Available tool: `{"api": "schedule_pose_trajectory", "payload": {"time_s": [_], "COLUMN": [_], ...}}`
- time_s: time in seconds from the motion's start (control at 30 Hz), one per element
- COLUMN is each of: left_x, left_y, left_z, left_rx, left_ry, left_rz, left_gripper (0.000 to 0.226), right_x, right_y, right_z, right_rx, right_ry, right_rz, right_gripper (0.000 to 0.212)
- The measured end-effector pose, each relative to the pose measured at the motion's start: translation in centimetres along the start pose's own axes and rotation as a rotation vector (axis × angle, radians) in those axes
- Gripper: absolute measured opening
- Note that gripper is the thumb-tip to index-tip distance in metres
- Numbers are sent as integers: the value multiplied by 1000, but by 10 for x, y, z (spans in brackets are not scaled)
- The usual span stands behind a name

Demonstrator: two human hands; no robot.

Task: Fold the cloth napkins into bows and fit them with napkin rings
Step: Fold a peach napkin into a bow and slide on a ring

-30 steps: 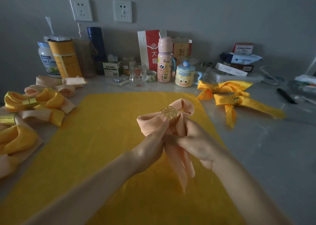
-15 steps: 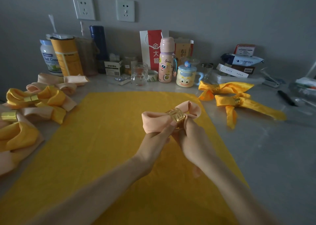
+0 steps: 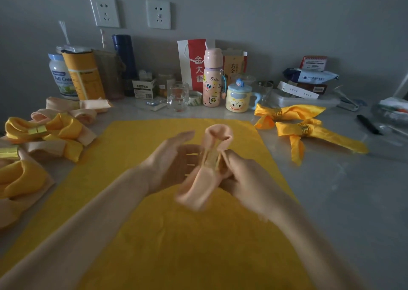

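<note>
1. grey counter [image 3: 331, 190] against a socketed wall [image 3: 265, 14], a yellow cloth [image 3: 154, 234] spread on it.
2. over the yellow cloth's middle a peach napkin [image 3: 218, 133] stands on end, with a blurred gold napkin ring [image 3: 212, 159] round its waist.
3. right hand [image 3: 245, 175] curls round the napkin at the ring; left hand [image 3: 172, 161] is flat beside it, fingers straight, gripping nothing.
4. step, i judge: ring on, loops being shaped.
5. next: even both loops, then set it by the finished bows [image 3: 289, 113] right of the yellow cloth.

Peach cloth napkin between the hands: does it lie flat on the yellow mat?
No, the peach cloth napkin is bunched, gripped by the right hand above the yellow mat.
</note>
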State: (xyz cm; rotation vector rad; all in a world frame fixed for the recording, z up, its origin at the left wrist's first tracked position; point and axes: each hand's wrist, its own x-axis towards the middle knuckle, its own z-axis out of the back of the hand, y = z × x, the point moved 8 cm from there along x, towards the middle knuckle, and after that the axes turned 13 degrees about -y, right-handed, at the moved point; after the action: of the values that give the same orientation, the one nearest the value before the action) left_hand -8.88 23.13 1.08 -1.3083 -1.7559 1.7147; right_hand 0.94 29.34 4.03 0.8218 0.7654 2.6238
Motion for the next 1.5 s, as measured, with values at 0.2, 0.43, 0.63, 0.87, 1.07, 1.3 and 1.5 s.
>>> {"api": "schedule_pose_trajectory", "payload": {"time_s": [0.2, 0.43, 0.63, 0.87, 1.07, 1.3, 1.5], "left_x": [-5, -2, 0, 5, 1, -1, -2], "left_y": [-23, -20, -6, 25, 25, 12, 16], "left_z": [12, 9, 17, -4, 3, 6, 11], "left_rx": [273, 293, 369, 438, 633, 689, 495], "left_ry": [-156, -193, -285, -218, -37, 21, -39], "left_rz": [-258, -374, -226, -104, -11, -109, -56], "left_gripper": [50, 33, 44, 58, 77, 59, 68], "right_x": [-9, -5, -8, -7, -10, -8, -4], "right_y": [22, 10, 9, -7, -6, -3, -10], "right_z": [-16, -12, -25, -28, -32, -31, -27], "right_rx": [-119, -212, -254, -205, 132, 148, 0], "right_ry": [28, 54, 72, 4, 224, 172, 123], "right_rz": [177, 109, 96, -109, -100, -57, -32], "right_gripper": [24, 8, 5, 6, 14, 19, 18]}}
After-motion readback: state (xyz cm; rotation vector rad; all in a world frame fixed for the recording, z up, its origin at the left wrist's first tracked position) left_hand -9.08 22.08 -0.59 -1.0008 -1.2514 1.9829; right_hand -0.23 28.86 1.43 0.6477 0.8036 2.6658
